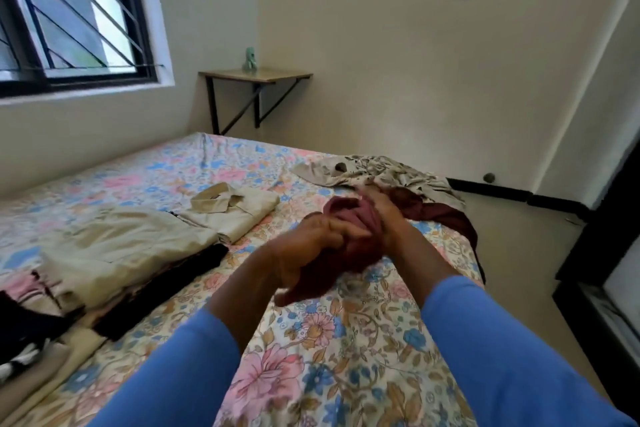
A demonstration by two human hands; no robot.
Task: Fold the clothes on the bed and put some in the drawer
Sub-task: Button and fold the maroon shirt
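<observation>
Both hands hold a bunched maroon garment (349,218) above the floral bed sheet (311,340). My left hand (311,246) grips its near side, fingers curled into the cloth. My right hand (381,215) clasps its far side. More maroon cloth (446,215) trails to the bed's right edge. A folded beige shirt (232,208) lies left of the hands. Nearer left is a stack with a beige folded piece (131,246) on top and dark clothes (166,284) below. A crumpled patterned grey garment (381,170) lies at the far right of the bed.
A small wall-mounted table (256,76) with a green object (250,58) stands behind the bed. A barred window (69,17) is on the left wall. Dark furniture (602,270) stands at the right, with bare floor (519,239) between it and the bed.
</observation>
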